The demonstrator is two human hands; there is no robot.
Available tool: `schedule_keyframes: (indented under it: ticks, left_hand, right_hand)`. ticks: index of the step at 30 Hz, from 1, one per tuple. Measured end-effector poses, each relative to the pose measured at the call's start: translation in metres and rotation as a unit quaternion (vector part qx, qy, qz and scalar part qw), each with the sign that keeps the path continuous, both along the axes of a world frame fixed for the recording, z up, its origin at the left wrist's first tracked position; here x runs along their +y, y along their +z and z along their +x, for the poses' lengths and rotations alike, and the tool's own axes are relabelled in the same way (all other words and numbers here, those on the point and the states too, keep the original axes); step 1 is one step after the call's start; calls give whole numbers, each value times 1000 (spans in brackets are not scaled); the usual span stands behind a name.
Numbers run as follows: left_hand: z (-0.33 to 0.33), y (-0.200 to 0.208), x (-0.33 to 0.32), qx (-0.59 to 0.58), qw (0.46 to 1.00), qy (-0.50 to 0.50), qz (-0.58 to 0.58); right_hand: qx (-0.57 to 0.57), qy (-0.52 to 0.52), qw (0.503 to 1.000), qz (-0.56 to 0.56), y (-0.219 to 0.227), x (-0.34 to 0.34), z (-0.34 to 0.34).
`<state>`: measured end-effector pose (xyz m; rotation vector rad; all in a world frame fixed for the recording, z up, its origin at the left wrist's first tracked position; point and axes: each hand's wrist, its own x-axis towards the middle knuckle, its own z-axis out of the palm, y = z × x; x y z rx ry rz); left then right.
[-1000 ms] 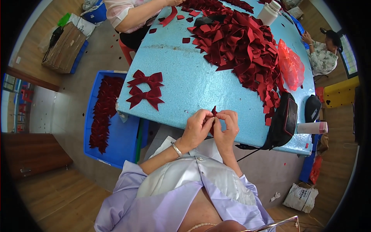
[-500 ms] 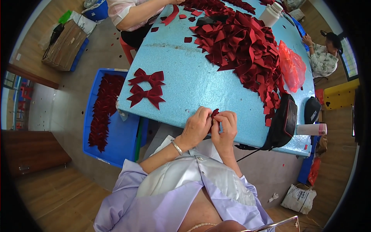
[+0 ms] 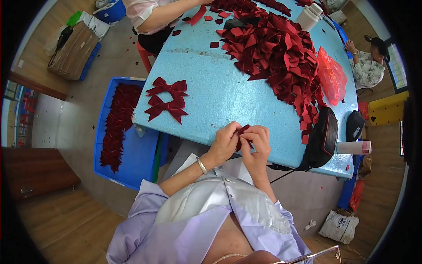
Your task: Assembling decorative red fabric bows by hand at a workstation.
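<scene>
A dark red ribbon piece (image 3: 243, 129) is pinched between the left hand (image 3: 223, 144) and the right hand (image 3: 257, 144) at the near edge of the blue table (image 3: 202, 99); its shape is mostly covered by the grip. Farther left, the blue bin (image 3: 145, 154) is partly hidden under the tabletop. A co-worker's arm (image 3: 172, 16) is cut off above.

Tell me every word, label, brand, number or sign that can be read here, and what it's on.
White sack, lower right: dark printed lettering, not copied here.
Pale pink cylindrical bottle, far right: marking too small to read.
Black cap-like item beside it: pale mark, too small to read.
Red velvet bows on the light blue table: no print visible.
</scene>
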<state>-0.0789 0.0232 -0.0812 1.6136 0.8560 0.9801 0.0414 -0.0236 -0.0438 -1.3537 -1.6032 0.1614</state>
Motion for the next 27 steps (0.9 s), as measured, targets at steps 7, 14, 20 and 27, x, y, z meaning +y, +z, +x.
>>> schedule_keyframes:
  ticks: [7,14,20,27]
  left_hand:
    - [-4,1,0,-54,993,-73,-79]
    - [-7,6,2,-51,989,-118,-72]
    - [-7,12,1,41,984,-60,161]
    - [-5,15,4,26,980,-97,173]
  right_hand:
    - [454,21,864,-215,2,-7,16]
    - [401,18,891,-211,-14,-12,18]
    - [315,43,919,-235,-11,-16,28]
    - [431,39,870,-235,10,-11,24]
